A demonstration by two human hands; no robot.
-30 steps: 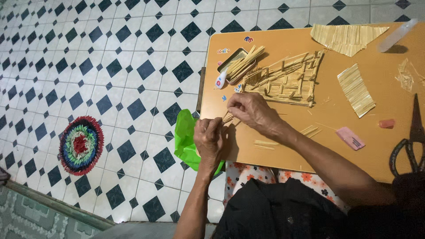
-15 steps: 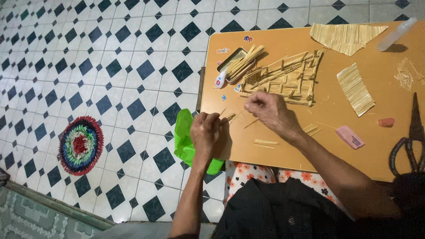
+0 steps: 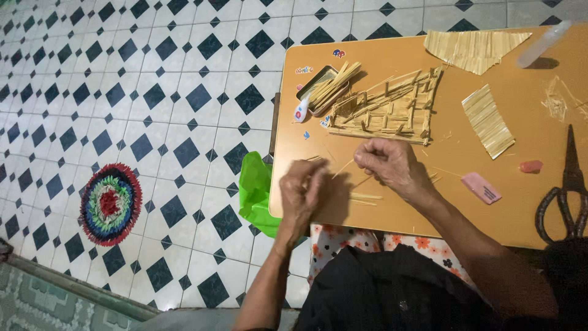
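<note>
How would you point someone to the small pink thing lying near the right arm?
Start at the orange wooden tabletop and find the black scissors at its right edge. Left of them, just beyond the right forearm, lies the flat pink rectangular block. Unlike the smaller, rounder reddish lump up and to its right, it is paler, straight-edged and has dark lines at one end.

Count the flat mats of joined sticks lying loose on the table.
2: a triangular stick mat at the table's far edge, and a smaller rectangular stick mat right of the stick frame. None seems hidden.
</note>
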